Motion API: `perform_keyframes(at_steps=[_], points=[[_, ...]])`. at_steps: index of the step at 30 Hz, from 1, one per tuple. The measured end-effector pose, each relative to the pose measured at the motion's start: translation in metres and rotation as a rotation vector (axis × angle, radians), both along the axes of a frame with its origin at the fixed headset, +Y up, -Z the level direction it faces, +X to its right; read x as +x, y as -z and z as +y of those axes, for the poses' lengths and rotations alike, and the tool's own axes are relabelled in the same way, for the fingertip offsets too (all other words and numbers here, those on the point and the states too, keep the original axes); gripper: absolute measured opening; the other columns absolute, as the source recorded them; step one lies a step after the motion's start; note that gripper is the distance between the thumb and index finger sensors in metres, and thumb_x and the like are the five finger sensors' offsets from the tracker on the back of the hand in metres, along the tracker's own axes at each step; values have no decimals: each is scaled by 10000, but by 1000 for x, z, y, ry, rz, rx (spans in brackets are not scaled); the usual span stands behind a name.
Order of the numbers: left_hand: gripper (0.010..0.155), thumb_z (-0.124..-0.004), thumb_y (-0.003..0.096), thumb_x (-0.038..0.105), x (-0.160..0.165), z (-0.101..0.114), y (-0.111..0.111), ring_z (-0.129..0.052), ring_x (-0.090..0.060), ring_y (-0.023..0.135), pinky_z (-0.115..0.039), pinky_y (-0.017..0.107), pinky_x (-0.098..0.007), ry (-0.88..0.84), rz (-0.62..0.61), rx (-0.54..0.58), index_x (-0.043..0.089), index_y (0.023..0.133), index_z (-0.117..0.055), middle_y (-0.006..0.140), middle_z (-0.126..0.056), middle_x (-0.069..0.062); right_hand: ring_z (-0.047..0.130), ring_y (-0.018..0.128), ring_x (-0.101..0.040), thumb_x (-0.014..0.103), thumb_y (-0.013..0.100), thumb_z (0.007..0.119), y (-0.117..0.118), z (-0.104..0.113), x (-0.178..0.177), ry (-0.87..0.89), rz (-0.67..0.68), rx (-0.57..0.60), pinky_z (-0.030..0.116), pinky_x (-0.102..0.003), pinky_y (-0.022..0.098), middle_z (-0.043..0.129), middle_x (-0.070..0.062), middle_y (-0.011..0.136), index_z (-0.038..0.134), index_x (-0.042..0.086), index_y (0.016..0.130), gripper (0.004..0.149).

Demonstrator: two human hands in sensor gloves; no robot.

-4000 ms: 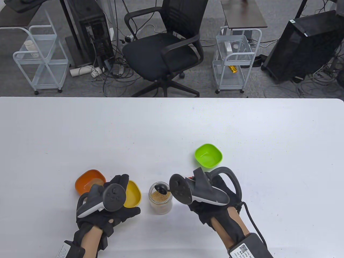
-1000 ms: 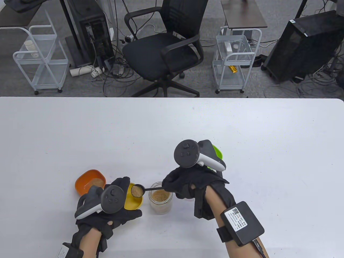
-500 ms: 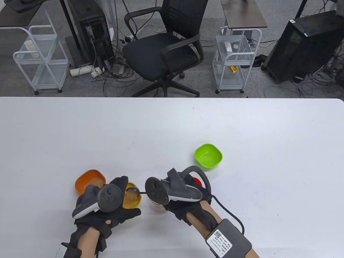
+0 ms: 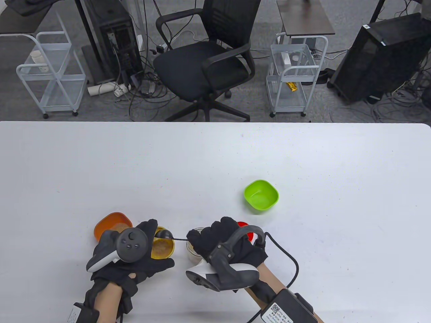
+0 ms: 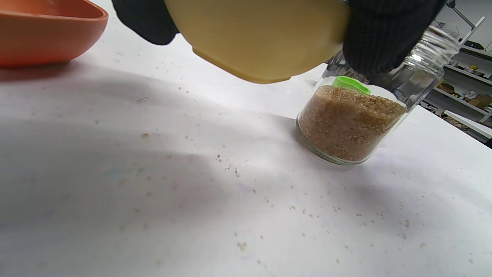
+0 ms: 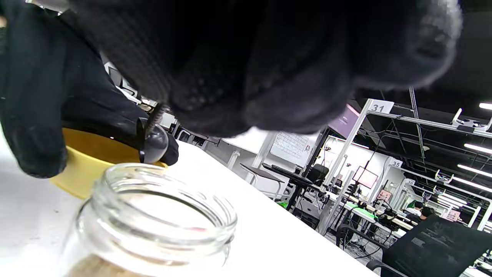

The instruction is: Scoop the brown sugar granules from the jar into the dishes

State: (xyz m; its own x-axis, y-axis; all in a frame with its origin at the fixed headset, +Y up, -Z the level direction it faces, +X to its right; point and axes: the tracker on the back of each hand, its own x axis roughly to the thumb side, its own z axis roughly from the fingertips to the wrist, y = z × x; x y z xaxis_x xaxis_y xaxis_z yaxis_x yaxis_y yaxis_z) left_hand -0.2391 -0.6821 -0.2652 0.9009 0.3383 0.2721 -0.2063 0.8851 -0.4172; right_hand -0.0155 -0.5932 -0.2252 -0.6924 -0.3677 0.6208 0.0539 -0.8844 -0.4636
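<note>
My left hand grips the yellow dish, tilted and lifted a little off the table; brown sugar lies in it. My right hand pinches the black spoon by its handle. The spoon's bowl is turned face down over the dish's far rim. The glass jar, about half full of sugar, stands just right of the dish, mostly hidden under my right hand. The left wrist view shows the dish's underside and the jar. The right wrist view shows the jar mouth and the spoon.
An orange dish with sugar in it sits left of my left hand. A green dish stands farther back on the right. A red lid lies behind my right hand. Spilled grains dot the table.
My right hand carried the loaded spoon from the jar to the yellow dish and rolled over, tipping it. The sugar now lies in the dish. My left hand kept hold of the dish.
</note>
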Motion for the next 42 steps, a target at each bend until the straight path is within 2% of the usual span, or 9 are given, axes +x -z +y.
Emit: perform_keyframes(at_steps=[9, 15, 20, 29, 42], points=[[1169, -815, 521, 698, -3, -2, 2, -512, -544, 1066, -635, 806, -566, -7, 18, -12, -25, 1188, -183, 1229, -296, -328, 1064, 277, -167, 452, 481, 836, 17, 0, 19, 148, -65, -142, 932, -387, 347, 1066, 105, 433, 894, 317, 835, 384], [1169, -814, 521, 698, -1, -2, 1, -508, -545, 1068, -627, 807, -569, 1, 18, -10, -23, 1187, -180, 1229, -293, -327, 1060, 252, -159, 455, 489, 831, 34, -1, 47, 357, -154, -326, 934, -381, 326, 1065, 104, 415, 900, 305, 836, 385], [1169, -816, 521, 694, 0, -2, 1, -503, -545, 1069, -626, 809, -569, 7, 20, -10, -22, 1188, -176, 1230, -289, -326, 1054, 224, -146, 458, 494, 828, 38, -1, 67, 497, -205, -421, 936, -369, 301, 1063, 111, 395, 903, 296, 838, 387], [1171, -822, 524, 681, 7, -3, 2, -468, -547, 1076, -604, 818, -573, 32, -2, -6, -14, 1185, -150, 1231, -257, -320, 1042, 189, -137, 456, 503, 828, 27, -17, 95, 713, -288, -566, 934, -359, 269, 1059, 110, 371, 911, 280, 838, 388], [1166, -817, 532, 676, 21, -8, 4, -451, -553, 1078, -598, 823, -575, 72, -46, -31, -14, 1184, -139, 1228, -242, -326, 1024, 147, -125, 455, 509, 831, 5, -49, 117, 903, -345, -637, 931, -348, 233, 1053, 115, 341, 922, 262, 831, 387]])
